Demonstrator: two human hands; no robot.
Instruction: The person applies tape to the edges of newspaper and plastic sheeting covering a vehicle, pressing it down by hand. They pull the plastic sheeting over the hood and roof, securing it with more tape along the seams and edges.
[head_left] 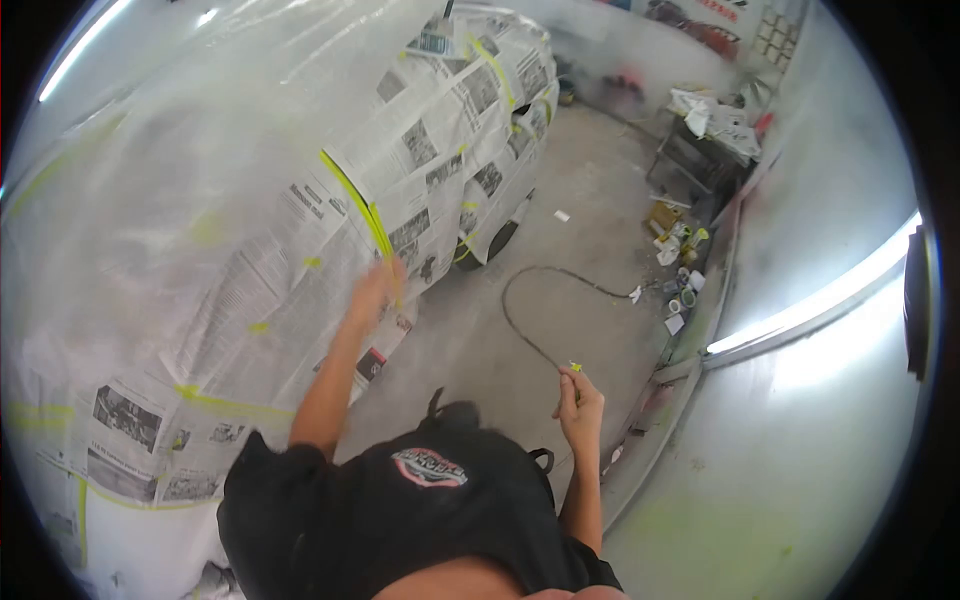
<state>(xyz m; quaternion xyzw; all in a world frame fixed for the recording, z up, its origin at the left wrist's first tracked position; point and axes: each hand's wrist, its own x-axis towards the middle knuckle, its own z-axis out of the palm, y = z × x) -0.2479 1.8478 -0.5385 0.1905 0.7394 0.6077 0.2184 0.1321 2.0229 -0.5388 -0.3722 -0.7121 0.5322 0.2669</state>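
A vehicle covered in newspaper [300, 210], plastic sheet [150, 190] and yellow-green tape [350, 190] fills the left side. My left hand [375, 295] is at the lower end of a tape strip on the newspaper; it is blurred, so its fingers and anything in them cannot be made out. On the right, my right hand [580, 405] is closed, with a small yellow-green piece [575, 367] showing at its fingertips. A dark hose [515, 318] curves over the floor and ends visually at that hand; whether the fingers hold it is unclear.
A cart [690, 160] with papers on top stands at the back right. Tape rolls [687, 298], cans and scraps lie along the right wall. A white scrap [562, 215] is on the floor [590, 150]. One wheel [490, 245] shows under the covering.
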